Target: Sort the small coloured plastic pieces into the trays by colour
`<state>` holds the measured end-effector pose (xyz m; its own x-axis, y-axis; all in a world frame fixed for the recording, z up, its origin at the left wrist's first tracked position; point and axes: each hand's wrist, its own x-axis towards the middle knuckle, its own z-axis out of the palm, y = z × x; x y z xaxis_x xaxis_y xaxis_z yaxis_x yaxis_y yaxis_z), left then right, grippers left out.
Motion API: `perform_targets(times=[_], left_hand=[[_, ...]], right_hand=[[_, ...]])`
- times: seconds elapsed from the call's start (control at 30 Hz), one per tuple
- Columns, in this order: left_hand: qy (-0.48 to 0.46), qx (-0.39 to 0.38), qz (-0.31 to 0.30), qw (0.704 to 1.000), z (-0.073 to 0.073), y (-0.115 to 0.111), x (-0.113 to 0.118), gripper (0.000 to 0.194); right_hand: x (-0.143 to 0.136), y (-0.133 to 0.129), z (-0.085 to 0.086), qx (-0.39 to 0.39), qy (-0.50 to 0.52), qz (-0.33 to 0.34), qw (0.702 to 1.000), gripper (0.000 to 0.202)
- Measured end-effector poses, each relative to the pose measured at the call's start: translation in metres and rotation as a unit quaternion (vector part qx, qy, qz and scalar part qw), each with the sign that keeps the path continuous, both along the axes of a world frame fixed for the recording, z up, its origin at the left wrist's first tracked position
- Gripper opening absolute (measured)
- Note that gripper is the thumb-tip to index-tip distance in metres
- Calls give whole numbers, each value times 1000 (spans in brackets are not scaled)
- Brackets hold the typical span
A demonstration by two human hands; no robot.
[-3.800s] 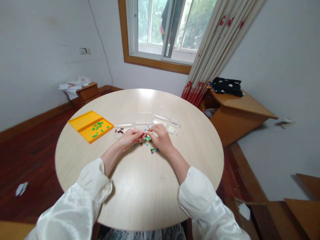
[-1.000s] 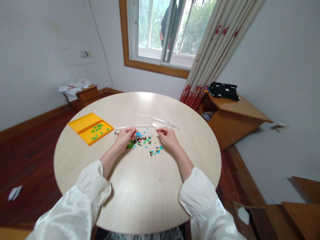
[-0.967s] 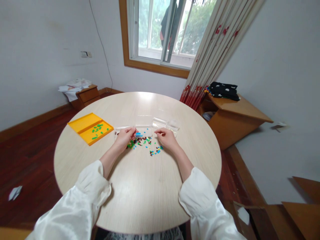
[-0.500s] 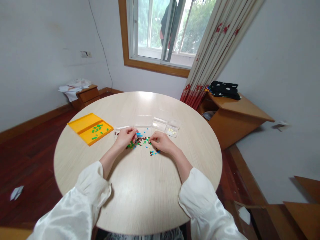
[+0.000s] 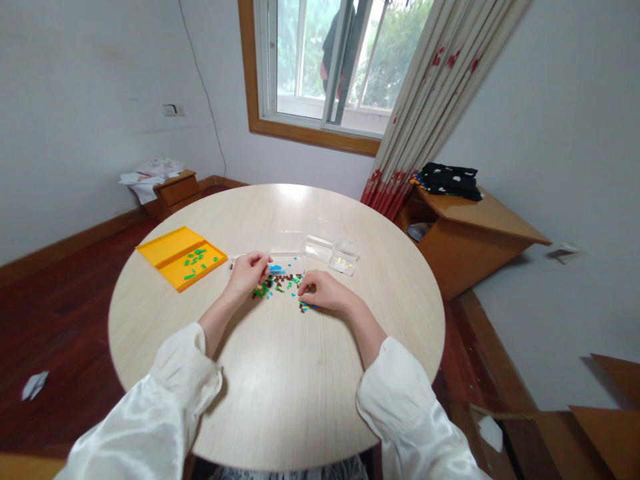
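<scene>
My left hand [image 5: 250,273] is closed in a pinch over the left side of a clear plastic box; whatever the fingertips hold is too small to make out. Blue pieces [image 5: 277,269] lie in the box just right of those fingers. Below, a loose pile of tiny green pieces [image 5: 261,291] and brown pieces [image 5: 286,279] spreads on the table between the hands. My right hand [image 5: 324,291] has its fingers curled and pinched low over a small mixed cluster of pieces [image 5: 303,307], partly covering it. Anything in that pinch is hidden.
An open yellow case [image 5: 167,248] with several green pieces [image 5: 199,252] lies on the left of the round table [image 5: 280,387]. Behind my right hand stand small clear boxes [image 5: 320,247], one holding pale yellow pieces [image 5: 344,263]. A wooden cabinet [image 5: 480,227] stands beyond the table's right side.
My right hand has moved slightly down and nearer, over the small mixed cluster. My left fingers have shifted a little left, and the blue pieces show more clearly beside them.
</scene>
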<state>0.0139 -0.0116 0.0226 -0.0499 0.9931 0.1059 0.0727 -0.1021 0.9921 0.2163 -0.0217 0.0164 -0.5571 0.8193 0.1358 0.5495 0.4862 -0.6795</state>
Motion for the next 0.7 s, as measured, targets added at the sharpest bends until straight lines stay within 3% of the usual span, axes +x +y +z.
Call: perform_targets(times=[0.17,0.37,0.7], left_hand=[[-5,-4,7,1000,-1,-1,0,21],[0,-3,8,1000,3,-2,2,19],[1,-9,5,1000,2,-1,0,22]], right_hand=[[-3,-3,3,-19,11,13,1000,11],[-3,-3,-1,-74,98,-69,990,11],[-4,2,5,-40,113,-127,985,17]])
